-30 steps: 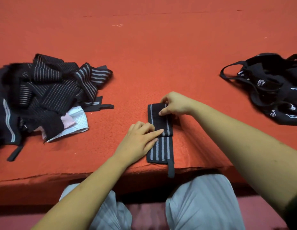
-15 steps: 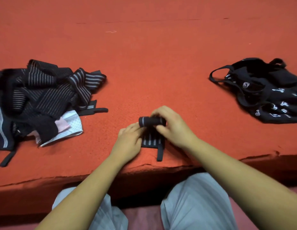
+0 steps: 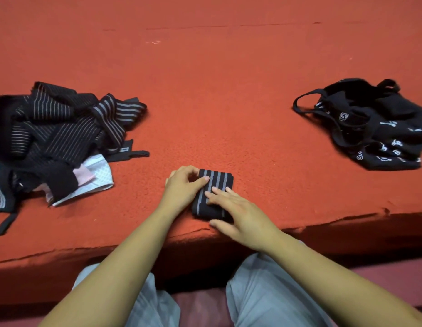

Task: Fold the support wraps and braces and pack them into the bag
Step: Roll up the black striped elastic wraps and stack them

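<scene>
A black wrap with grey stripes (image 3: 217, 182) lies folded into a short block near the front edge of the red surface. My left hand (image 3: 181, 187) rests at its left side, fingers curled, with fingertips on its top left corner. My right hand (image 3: 238, 211) lies flat on its near half, fingers straight, thumb along the near end. A heap of black striped wraps and braces (image 3: 56, 133) sits at the left. The black bag (image 3: 379, 128) with white prints lies at the right, its mouth open and handles loose.
A white and pink brace (image 3: 94, 175) pokes out from under the heap. The red carpeted surface (image 3: 217, 90) ends in a front edge just below my hands. My knees in grey trousers (image 3: 264, 293) are under that edge.
The wrap lay stretched out long a second ago. My right hand brought its far end over toward me, and both hands now hold the shorter folded block down.
</scene>
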Available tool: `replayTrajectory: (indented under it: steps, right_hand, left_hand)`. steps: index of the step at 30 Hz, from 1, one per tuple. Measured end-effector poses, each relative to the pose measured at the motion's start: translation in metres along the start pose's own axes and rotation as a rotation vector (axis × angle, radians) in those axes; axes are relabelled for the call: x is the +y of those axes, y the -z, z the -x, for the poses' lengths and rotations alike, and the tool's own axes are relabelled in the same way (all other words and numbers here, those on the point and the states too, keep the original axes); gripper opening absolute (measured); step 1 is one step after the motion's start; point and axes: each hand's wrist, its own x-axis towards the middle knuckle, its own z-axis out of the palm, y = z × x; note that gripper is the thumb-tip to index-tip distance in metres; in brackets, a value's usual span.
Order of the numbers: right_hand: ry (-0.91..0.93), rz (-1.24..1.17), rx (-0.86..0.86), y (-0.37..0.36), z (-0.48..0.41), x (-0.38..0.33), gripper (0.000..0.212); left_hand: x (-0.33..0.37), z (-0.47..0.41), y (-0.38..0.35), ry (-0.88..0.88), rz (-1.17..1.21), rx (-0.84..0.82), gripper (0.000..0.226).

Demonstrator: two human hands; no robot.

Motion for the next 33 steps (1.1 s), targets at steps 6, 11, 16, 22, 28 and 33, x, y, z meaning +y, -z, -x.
replayTrajectory:
  steps: [6,11,16,22,28,33]
  right_hand:
    - [-0.138,-0.276,0.149,0.006,-0.003,-0.008,0.034]
    - [-0.519,-0.307,0.558,0.000,-0.018,-0.006,0.043]
    - [-0.592,-0.648,0.481,0.012,-0.046,-0.016,0.019]
    - [-0.608,-0.698,0.518,0.020,-0.063,0.004,0.008]
    - [-0.558,-0.723,0.616,0.041,-0.091,0.039,0.015]
    - [-0.758,-0.643,0.711,0.074,-0.143,0.101,0.023]
  left_hand:
    - [0.014,0.009,-0.008,-0.092,0.209,-0.027,0.006]
    - [0.029,0.016,-0.015,-0.132,0.565,0.079,0.014]
    - [0.056,0.008,-0.022,-0.007,0.908,0.236,0.020]
    - [0.069,-0.015,-0.026,0.036,0.970,0.285,0.029]
    - [0.079,-0.058,-0.034,0.122,0.923,0.222,0.014]
    - [0.088,-0.122,-0.050,0.073,0.403,-0.003,0.012]
